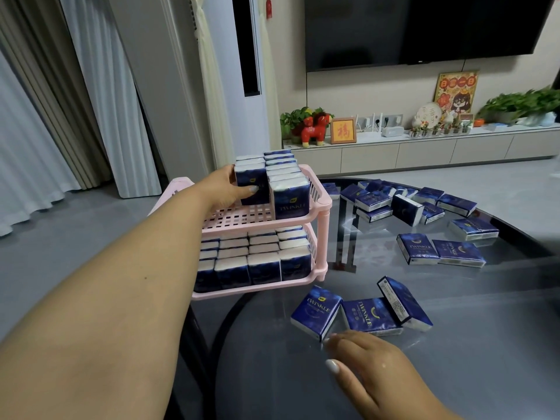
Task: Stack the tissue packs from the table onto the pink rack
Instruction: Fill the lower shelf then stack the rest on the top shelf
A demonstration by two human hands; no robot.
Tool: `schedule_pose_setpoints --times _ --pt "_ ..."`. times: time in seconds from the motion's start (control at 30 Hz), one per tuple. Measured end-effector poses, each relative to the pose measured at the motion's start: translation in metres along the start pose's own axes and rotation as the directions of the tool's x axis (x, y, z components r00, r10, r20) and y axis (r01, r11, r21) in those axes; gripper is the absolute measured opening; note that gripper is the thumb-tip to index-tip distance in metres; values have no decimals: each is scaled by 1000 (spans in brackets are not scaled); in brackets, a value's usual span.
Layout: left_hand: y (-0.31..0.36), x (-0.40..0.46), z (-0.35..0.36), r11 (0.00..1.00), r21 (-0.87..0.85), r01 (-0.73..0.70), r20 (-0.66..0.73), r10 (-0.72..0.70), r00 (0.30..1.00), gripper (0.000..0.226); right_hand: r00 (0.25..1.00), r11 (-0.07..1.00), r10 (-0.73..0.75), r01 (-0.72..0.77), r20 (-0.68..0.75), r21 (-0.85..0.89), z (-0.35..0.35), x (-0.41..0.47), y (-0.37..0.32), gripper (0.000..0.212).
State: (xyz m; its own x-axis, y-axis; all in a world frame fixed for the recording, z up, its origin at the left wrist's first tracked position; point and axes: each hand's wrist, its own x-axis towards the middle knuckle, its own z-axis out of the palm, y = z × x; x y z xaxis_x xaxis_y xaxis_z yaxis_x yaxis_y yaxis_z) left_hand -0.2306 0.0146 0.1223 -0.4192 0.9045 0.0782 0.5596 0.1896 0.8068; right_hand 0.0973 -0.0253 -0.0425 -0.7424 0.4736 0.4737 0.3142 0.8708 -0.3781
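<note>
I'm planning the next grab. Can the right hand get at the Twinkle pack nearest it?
Probably yes: the right hand hovers open beside the nearest Twinkle tissue pack, fingertips almost at its corner, nothing between.

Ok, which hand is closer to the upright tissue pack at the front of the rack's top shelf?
Left. The left hand grips a pack right beside the upright tissue pack; the right hand is down on the table by loose packs.

Grey floor (75, 237), pale curtains (36, 116), wall-mounted television (424, 25) above a long low cabinet (424, 150).
</note>
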Motion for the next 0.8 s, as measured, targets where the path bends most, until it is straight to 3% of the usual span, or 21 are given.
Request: schedule_pose_setpoints --times 0.13,0.5,0.67,0.8 --pt "0 0 2 998 54 -20 17 19 1000 35 1000 1000 2 -2 -3 6 -1 1 -1 43" --pt "8 -12 -6 994 -13 105 -54 -105 993 88 1000 1000 -4 5 11 -28 0 0 -1 50" --pt "28 -35 -10 998 -63 32 -244 -47 969 91 998 1000 27 -26 55 -6 0 0 0 60" --pt "47 -75 0 992 -55 -118 -471 78 879 76 998 1000 16 -15 58 -11 -4 -2 -4 56"
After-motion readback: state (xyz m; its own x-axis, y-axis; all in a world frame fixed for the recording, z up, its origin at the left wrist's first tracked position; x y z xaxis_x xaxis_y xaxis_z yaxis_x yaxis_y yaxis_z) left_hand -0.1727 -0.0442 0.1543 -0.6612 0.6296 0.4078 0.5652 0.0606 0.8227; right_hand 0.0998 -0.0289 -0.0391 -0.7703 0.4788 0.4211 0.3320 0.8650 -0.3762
